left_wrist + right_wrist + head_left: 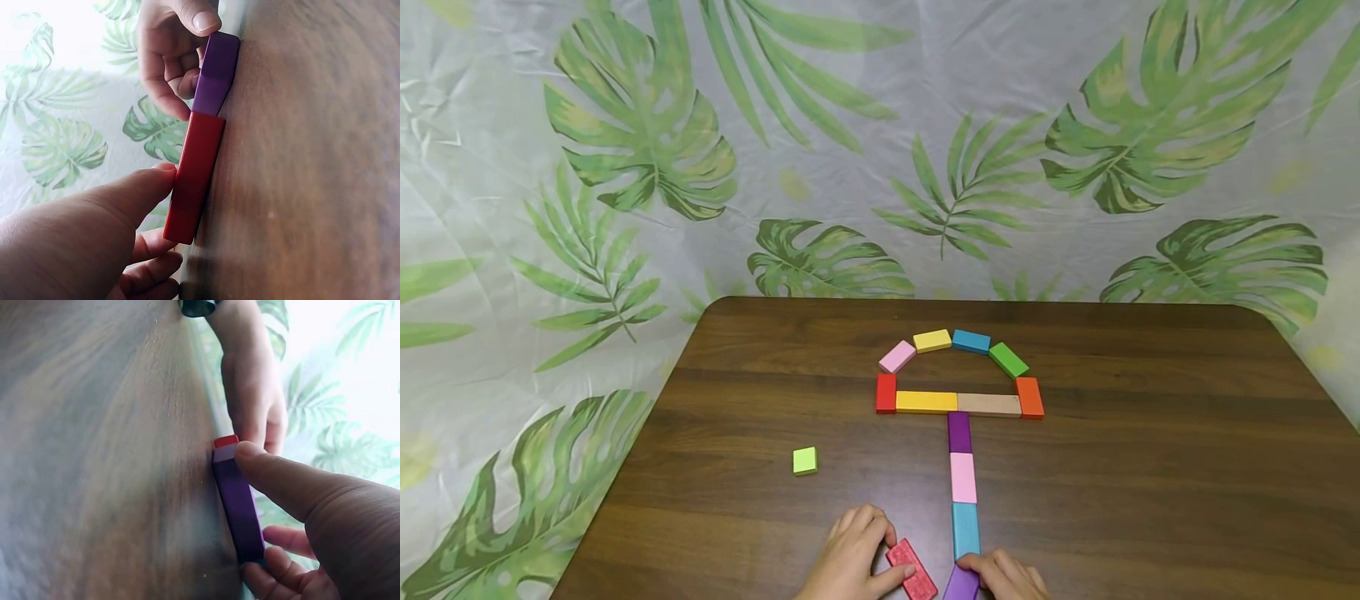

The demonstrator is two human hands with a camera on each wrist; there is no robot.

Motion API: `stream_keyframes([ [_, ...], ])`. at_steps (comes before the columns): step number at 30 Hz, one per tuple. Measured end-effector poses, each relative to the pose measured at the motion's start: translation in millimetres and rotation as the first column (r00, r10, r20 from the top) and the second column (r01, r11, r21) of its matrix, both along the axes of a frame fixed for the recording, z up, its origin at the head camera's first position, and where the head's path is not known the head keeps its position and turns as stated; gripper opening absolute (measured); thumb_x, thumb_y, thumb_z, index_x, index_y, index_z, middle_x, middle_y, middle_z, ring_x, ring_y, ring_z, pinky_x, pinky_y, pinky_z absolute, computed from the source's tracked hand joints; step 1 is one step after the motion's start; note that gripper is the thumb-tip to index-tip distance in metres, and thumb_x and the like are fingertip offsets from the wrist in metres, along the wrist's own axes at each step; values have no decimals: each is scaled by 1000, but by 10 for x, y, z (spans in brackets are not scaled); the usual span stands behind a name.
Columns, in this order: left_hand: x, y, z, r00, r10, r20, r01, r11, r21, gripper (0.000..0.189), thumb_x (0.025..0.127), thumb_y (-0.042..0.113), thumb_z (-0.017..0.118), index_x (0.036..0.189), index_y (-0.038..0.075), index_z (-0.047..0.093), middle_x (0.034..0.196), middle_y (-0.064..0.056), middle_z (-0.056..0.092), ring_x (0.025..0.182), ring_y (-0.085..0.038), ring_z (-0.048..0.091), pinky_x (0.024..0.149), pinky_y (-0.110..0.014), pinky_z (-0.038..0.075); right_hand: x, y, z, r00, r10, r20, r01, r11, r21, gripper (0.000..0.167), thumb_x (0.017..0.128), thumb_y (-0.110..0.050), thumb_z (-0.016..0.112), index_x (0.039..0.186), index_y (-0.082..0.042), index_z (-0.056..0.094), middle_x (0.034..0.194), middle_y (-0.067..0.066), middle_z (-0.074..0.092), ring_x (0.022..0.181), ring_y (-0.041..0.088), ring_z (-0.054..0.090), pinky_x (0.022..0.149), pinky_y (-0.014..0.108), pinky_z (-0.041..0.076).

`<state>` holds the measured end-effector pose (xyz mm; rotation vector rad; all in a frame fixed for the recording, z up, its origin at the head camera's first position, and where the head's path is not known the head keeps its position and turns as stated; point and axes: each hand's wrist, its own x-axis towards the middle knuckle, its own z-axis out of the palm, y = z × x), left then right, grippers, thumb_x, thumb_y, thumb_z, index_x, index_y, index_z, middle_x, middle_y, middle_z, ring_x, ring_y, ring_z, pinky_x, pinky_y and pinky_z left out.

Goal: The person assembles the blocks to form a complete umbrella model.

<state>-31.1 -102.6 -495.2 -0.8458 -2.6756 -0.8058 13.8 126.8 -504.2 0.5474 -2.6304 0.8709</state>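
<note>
My left hand (856, 557) pinches a red block (912, 569) between thumb and fingers, tilted on the table near its front edge. Just right of it, my right hand (1006, 575) holds a purple block (961, 583) with thumb and fingertips, set at a slant below a teal block (966, 531). In the left wrist view the red block (195, 178) appears end to end with the purple block (215, 72). Above the teal block run a pink block (963, 477) and a dark purple block (959, 432) in a line.
The line meets a bar of a yellow block (927, 402) and a tan block (988, 405). Several coloured blocks, among them a blue block (972, 342), arch over it. A lime green cube (805, 461) lies apart at left on the wooden table (1150, 467). Leaf-patterned cloth (820, 167) hangs behind.
</note>
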Motion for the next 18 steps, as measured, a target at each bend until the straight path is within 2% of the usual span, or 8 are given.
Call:
stream_keyframes([
  [10,17,25,-10,1000,-22,-2,22,1000,-7,31,77,48,63,79,21,49,86,13,40,82,-7,41,72,-27,36,25,-55,-17,996,-84,-29,84,996,0,44,50,-36,83,88,-24,62,74,-28,30,63,-8,33,56,19,27],
  [18,15,34,-8,999,-31,-13,31,1000,-1,30,77,47,64,80,20,50,86,13,41,81,-7,41,72,-28,36,17,-47,-47,996,-67,-65,66,998,-19,43,52,-34,82,89,-23,62,75,-27,31,63,-8,33,56,19,28],
])
